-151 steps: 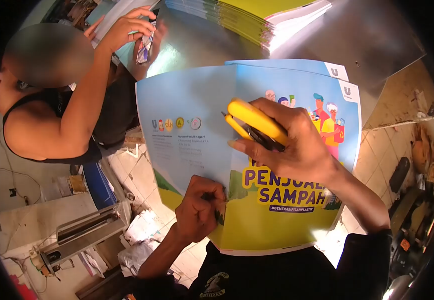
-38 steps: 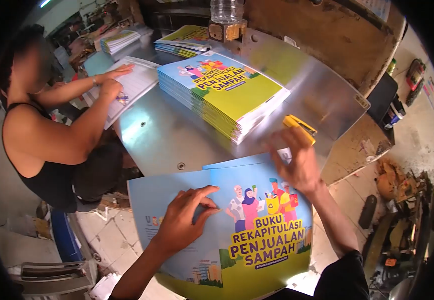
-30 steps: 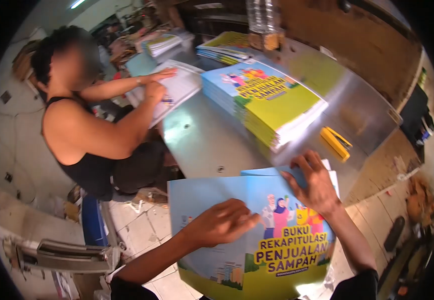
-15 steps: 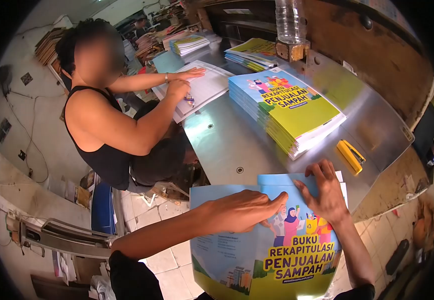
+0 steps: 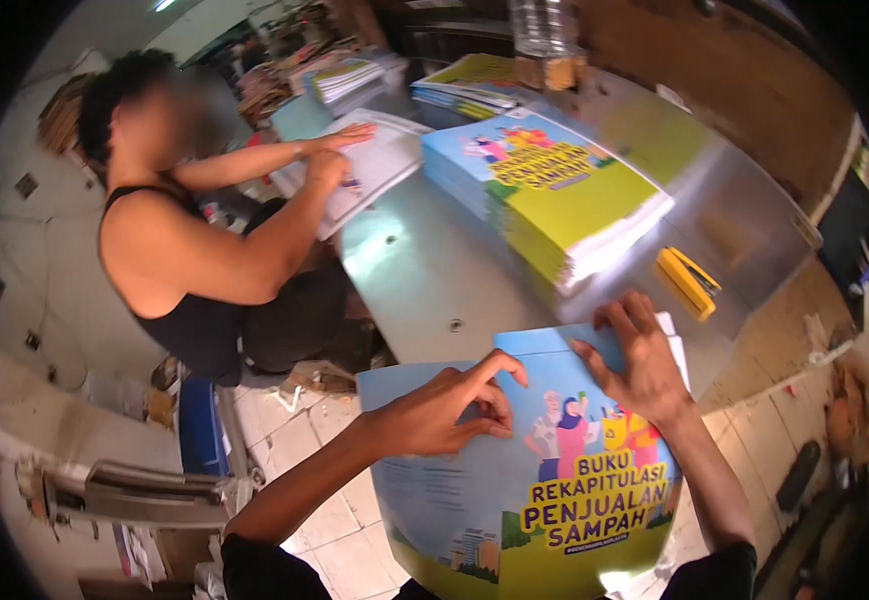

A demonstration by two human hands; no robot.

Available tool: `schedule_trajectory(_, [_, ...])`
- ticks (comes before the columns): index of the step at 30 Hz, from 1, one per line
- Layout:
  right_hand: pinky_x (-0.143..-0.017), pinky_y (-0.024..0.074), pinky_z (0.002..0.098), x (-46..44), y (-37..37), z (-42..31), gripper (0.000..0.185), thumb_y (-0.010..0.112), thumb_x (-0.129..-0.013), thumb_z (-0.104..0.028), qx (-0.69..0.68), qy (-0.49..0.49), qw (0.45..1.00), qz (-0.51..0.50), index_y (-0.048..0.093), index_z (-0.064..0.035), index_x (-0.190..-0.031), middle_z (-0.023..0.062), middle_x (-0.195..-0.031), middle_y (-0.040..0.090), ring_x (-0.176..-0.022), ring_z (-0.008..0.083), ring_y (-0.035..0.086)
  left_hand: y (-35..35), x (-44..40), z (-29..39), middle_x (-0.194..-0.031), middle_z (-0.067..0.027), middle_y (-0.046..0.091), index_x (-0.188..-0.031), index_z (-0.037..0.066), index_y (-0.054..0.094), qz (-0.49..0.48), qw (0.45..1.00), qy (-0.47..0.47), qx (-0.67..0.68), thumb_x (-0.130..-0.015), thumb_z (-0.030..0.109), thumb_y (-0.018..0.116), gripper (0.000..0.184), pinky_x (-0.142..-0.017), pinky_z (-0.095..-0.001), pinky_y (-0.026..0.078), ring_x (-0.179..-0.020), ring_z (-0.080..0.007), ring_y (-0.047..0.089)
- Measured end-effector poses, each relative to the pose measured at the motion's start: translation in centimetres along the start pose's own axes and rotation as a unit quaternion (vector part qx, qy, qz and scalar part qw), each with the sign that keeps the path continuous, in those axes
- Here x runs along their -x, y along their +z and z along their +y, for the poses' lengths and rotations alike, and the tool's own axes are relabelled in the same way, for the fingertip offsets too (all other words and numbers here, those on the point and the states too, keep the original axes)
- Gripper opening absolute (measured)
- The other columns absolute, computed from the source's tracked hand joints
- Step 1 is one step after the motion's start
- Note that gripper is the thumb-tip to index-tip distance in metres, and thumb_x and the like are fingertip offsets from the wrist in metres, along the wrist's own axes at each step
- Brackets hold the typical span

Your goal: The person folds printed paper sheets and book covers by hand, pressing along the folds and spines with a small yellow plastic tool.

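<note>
A booklet cover [image 5: 554,470], blue and green with "BUKU REKAPITULASI PENJUALAN SAMPAH" on its front, is spread before me at the near edge of the metal table, with white pages showing at its right side. My right hand [image 5: 639,365] grips the booklet's top edge, thumb on the cover and fingers bent over the top. Over the fold between back and front cover is my left hand [image 5: 454,405], its fingers bent but apart, with nothing between them. The fingertips are close to the cover; contact is unclear.
A thick stack of matching booklets [image 5: 594,205] lies on the metal table [image 5: 404,290], with a yellow stapler [image 5: 689,283] to its right. Farther back are more booklets [image 5: 469,80] and a plastic bottle [image 5: 544,40]. Seated at left, another person [image 5: 204,240] leans over white sheets [image 5: 384,150].
My left hand has drawn back left from the front cover, its fingers parting. My right hand keeps its grip on the top edge. The whole view has shifted slightly.
</note>
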State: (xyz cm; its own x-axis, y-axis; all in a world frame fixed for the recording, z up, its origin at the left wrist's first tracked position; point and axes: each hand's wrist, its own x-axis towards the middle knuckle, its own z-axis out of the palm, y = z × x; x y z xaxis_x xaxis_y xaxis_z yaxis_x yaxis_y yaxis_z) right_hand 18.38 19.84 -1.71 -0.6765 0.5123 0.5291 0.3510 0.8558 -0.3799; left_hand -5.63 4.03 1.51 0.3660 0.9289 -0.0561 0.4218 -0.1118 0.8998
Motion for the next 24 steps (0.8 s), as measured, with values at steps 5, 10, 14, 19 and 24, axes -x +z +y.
schedule_trajectory(5, [-0.090,0.0485,0.0482,0.2,0.0,0.6,0.033,0.074,-0.089,-0.027,-0.001,0.006,1.000,-0.012,0.060,0.0021,-0.099,0.0214,-0.100,0.055,-0.100,0.0407,0.056,0.5,-0.6,2.2,-0.088,-0.0176,0.071,-0.128,0.004,0.038,-0.008,0.990,-0.051,-0.129,-0.091,-0.008,0.065,0.047,-0.079,-0.0396,0.054,-0.088,-0.0366,0.071])
schedule_trajectory(10, [-0.092,0.0503,0.0481,0.5,0.5,0.8,0.035,0.070,-0.093,-0.030,0.001,0.005,1.000,0.000,0.060,0.0028,-0.101,0.0213,-0.102,0.055,-0.101,0.0397,0.057,2.4,-0.3,4.8,-0.105,-0.0235,0.067,-0.127,0.003,0.042,-0.049,0.910,0.054,-0.408,-0.089,-0.009,0.056,0.042,-0.086,-0.0439,0.053,-0.097,-0.0384,0.067])
schedule_trajectory(14, [-0.090,0.0513,0.0466,0.7,0.9,1.1,0.035,0.074,-0.092,-0.032,0.005,0.012,1.000,-0.008,0.061,-0.0023,-0.105,0.0167,-0.103,0.054,-0.103,0.0369,0.056,1.1,-0.6,6.1,-0.100,-0.0216,0.067,-0.121,0.003,0.048,-0.109,0.942,-0.087,-0.305,-0.088,-0.009,0.056,0.036,-0.090,-0.0446,0.051,-0.096,-0.0377,0.067])
schedule_trajectory(19, [-0.091,0.0508,0.0487,0.6,0.9,1.1,0.040,0.069,-0.093,-0.033,0.013,-0.010,1.000,0.003,0.059,0.0042,-0.104,0.0224,-0.104,0.054,-0.100,0.0411,0.056,-2.5,0.5,5.9,-0.089,-0.0113,0.069,-0.107,0.002,0.058,-0.008,0.955,-0.137,-0.264,-0.082,0.012,0.083,0.036,-0.085,-0.0420,0.049,-0.089,-0.0301,0.067])
schedule_trajectory(24, [-0.091,0.0503,0.0481,0.6,0.9,1.4,0.040,0.069,-0.092,-0.033,0.004,-0.017,1.000,-0.017,0.059,0.0040,-0.103,0.0227,-0.103,0.054,-0.101,0.0415,0.056,-2.0,0.7,1.0,-0.105,-0.0163,0.067,-0.109,0.001,0.064,0.188,0.918,0.043,-0.346,-0.083,0.023,0.083,0.039,-0.090,-0.0462,0.047,-0.101,-0.0363,0.061])
